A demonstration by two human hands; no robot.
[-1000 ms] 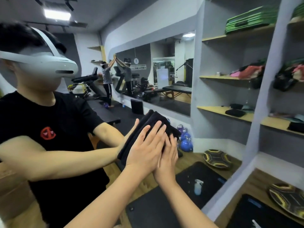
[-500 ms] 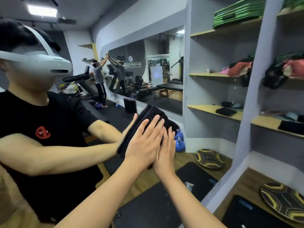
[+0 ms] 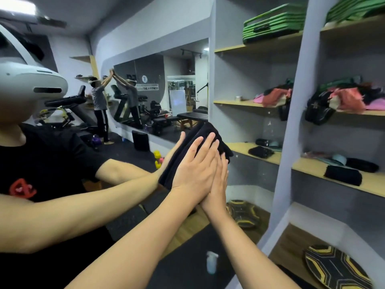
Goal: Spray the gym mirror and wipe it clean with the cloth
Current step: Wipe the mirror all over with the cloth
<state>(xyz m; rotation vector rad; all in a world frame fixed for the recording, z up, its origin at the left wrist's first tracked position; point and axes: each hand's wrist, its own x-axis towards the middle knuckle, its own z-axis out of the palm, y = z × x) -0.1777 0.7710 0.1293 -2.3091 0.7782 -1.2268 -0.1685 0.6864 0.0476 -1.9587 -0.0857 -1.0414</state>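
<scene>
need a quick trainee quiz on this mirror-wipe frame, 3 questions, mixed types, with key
1. Multiple choice: what do the left hand and right hand press against the mirror? A sponge; B black cloth; C paper towel.
2. True or false: the spray bottle stands on the floor, in neither hand.
3. Fill in: the folded green mats lie on the ___ shelf.

Key: 1 B; 2 true; 3 top.
</scene>
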